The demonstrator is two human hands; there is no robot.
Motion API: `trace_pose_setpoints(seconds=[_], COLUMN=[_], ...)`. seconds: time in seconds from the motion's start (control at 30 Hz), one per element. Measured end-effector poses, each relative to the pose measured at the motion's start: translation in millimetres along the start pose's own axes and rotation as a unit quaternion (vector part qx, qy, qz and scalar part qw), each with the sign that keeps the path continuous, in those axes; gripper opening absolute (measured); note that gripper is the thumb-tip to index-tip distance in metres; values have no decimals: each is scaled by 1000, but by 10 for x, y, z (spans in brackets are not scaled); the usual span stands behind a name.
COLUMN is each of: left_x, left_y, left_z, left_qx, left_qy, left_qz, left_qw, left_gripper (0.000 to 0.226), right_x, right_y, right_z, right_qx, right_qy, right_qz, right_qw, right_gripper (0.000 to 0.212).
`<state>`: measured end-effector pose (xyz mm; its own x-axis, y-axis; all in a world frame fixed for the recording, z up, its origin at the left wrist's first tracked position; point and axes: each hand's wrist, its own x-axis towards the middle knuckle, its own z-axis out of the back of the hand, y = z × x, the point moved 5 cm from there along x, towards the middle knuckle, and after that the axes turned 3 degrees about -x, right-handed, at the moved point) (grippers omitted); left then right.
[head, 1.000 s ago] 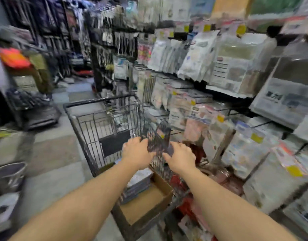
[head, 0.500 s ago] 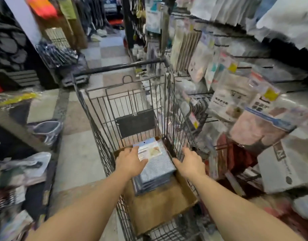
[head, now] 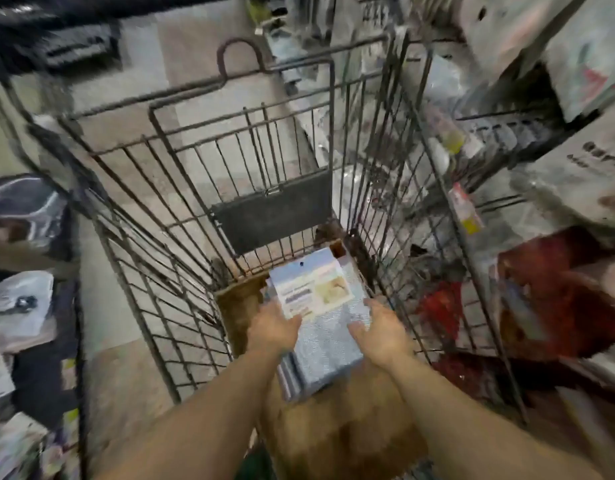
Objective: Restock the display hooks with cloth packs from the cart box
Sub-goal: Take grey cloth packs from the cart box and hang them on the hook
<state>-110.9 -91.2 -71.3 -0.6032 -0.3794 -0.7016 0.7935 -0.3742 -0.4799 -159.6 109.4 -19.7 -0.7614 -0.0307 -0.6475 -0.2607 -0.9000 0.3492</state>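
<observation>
A brown cardboard box (head: pixel 340 427) lies in the bottom of a wire shopping cart (head: pixel 202 188). A stack of grey-blue cloth packs (head: pixel 328 344) with a white and blue label card rests in the box's far half. My left hand (head: pixel 273 329) grips the stack's left edge, thumb on the label. My right hand (head: pixel 380 336) holds the stack's right edge. Display hooks (head: pixel 507 133) with hanging packs stand to the right of the cart, blurred.
Bagged goods (head: pixel 583 161) crowd the shelving on the right, with red packs (head: pixel 555 303) lower down. More packaged items (head: pixel 18 306) lie on the floor at the left. The cart's fold-down flap (head: pixel 275 209) stands at its far end. Tiled floor lies beyond.
My view has dropped from the shelves into the cart. Both hands left the dark pack at the hooks, went down to the box and closed on the stack's sides.
</observation>
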Motion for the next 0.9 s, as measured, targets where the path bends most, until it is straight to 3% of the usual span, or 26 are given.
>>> trace_pose_setpoints(seconds=[0.1,0.23,0.33,0.47,0.57,0.67,0.8,0.9], left_x=[296,485,562,626,657,667,635,547], left_y=[145,242,270,320,347,360,381,346], left_z=[-110,-261,-304,-245,-223,-203,-151,-109], left_qx=[-107,-108,-87,-61,-52,-58,-124,-151], left_qy=[-25,-70,-77,-62,-56,-75,-105,-103], left_qz=[97,157,163,122,107,102,125,131], left_qw=[989,979,980,989,991,990,979,974], left_gripper=[64,82,81,55,48,46,44,42], right_x=[268,457,538,623,691,767,708,502], right_y=[-35,-138,-202,-180,-103,-86,-186,-288], right_z=[-168,-314,-370,-398,-443,-511,-586,-650], right_qx=[19,-4,-6,14,34,43,41,88], right_qy=[6,10,13,-30,-81,-71,-20,-35], right_qz=[-30,-50,-60,-69,-89,-119,-166,-169], right_qw=[999,999,998,997,992,989,985,981], right_gripper=[58,58,54,48,70,79,57,33])
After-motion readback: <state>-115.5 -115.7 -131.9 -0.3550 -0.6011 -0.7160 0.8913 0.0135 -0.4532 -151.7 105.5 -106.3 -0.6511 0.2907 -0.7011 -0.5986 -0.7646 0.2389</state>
